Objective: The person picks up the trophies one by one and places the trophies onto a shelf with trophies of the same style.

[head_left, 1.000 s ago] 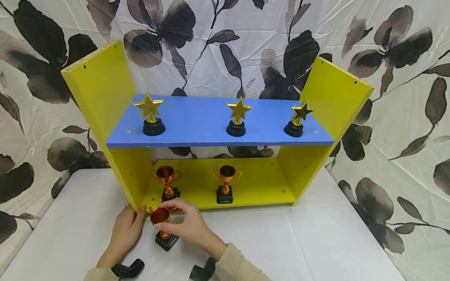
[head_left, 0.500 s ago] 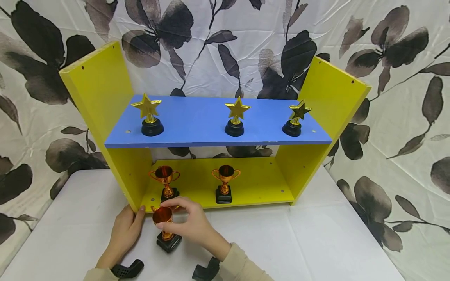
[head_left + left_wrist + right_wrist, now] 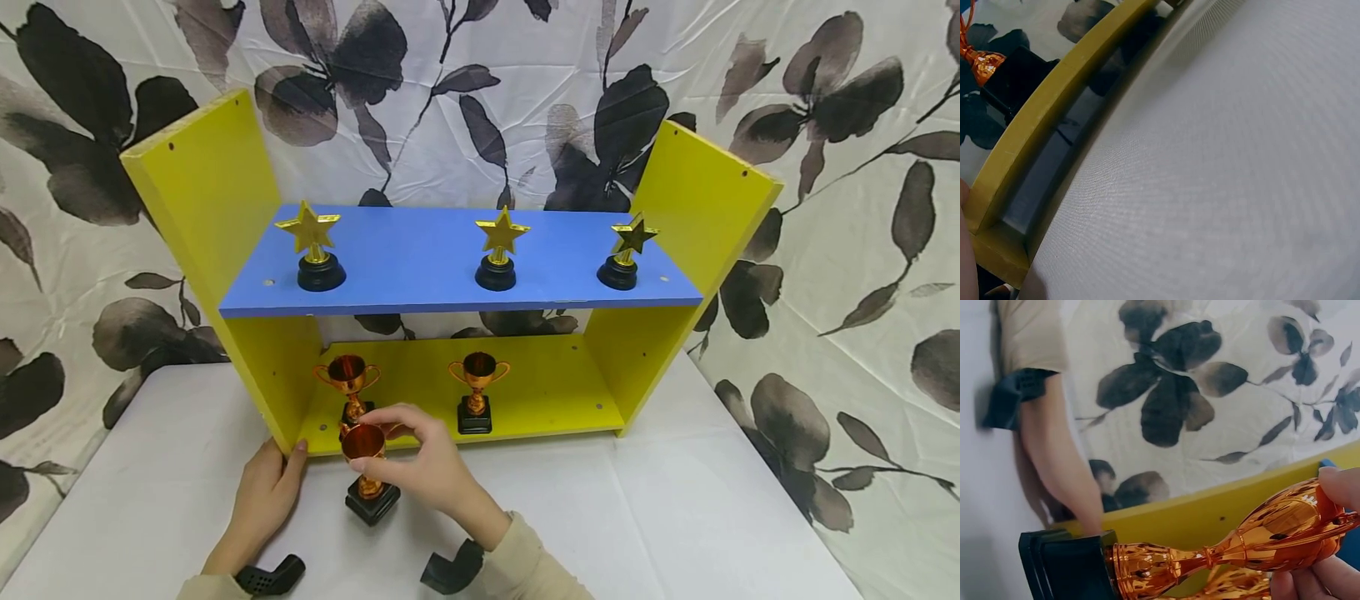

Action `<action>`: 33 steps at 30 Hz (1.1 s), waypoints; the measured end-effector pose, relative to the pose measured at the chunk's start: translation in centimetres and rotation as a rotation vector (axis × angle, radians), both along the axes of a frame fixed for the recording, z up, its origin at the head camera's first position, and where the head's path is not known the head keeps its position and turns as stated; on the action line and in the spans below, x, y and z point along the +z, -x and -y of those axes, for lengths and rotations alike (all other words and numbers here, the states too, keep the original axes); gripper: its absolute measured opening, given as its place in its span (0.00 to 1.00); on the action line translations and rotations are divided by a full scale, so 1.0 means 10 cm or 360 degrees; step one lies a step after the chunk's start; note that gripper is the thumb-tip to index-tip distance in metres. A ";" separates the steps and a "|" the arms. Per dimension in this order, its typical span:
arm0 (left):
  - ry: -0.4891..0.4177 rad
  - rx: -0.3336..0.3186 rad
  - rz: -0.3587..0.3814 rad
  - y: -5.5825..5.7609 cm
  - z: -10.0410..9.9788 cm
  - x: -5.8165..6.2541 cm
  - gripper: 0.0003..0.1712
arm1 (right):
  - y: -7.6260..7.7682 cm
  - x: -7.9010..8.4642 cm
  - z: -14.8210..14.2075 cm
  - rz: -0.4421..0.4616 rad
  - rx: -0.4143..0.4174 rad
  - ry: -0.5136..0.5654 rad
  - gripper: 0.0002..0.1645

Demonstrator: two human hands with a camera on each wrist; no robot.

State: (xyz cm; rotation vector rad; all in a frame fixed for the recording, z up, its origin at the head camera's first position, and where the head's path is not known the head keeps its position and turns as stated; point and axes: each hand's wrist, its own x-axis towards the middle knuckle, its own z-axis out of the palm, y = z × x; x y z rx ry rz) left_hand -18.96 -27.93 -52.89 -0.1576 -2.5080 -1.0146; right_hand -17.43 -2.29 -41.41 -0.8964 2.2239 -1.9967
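Observation:
My right hand [image 3: 427,467] holds a copper-coloured trophy cup [image 3: 363,446] by its bowl, between thumb and fingers. Its black square base [image 3: 372,500] hangs in front of the shelf, slightly tilted. In the right wrist view the held trophy cup [image 3: 1279,525] lies across the lower part. My left hand [image 3: 262,498] grips the lower front corner of the yellow-and-blue shelf [image 3: 465,307], thumb at the front edge and fingers at the outer side. On the bottom board stand two similar cups, a left cup [image 3: 348,373], partly hidden by the held one, and a middle cup [image 3: 477,371].
Three gold star trophies stand on the blue board: a left star [image 3: 309,229], a middle star [image 3: 501,235] and a right star [image 3: 632,240]. Yellow side panels [image 3: 213,175] rise at both ends. A white-covered table [image 3: 570,525] lies in front, with a floral cloth [image 3: 450,50] behind.
My right hand has moved the held cup slightly right and up, nearer the bottom board's front edge. My left hand keeps its place at the corner. The head view has shifted a little.

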 end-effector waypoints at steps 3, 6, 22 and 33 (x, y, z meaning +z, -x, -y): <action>-0.0001 -0.0001 0.0002 0.00 -0.01 0.01 0.21 | 0.00 0.04 -0.04 -0.0002 -0.0012 0.0007 0.22; -0.0005 -0.0003 0.0003 -0.01 -0.01 0.01 0.21 | 0.00 0.06 -0.07 -0.0001 -0.0011 0.0017 0.22; 0.0017 -0.0008 -0.0027 0.00 -0.01 -0.02 0.20 | 0.02 0.14 -0.15 -0.0041 0.0009 0.0056 0.22; 0.0035 0.0013 -0.0018 0.02 0.01 -0.04 0.19 | 0.04 0.21 -0.20 -0.0089 -0.0027 -0.0015 0.22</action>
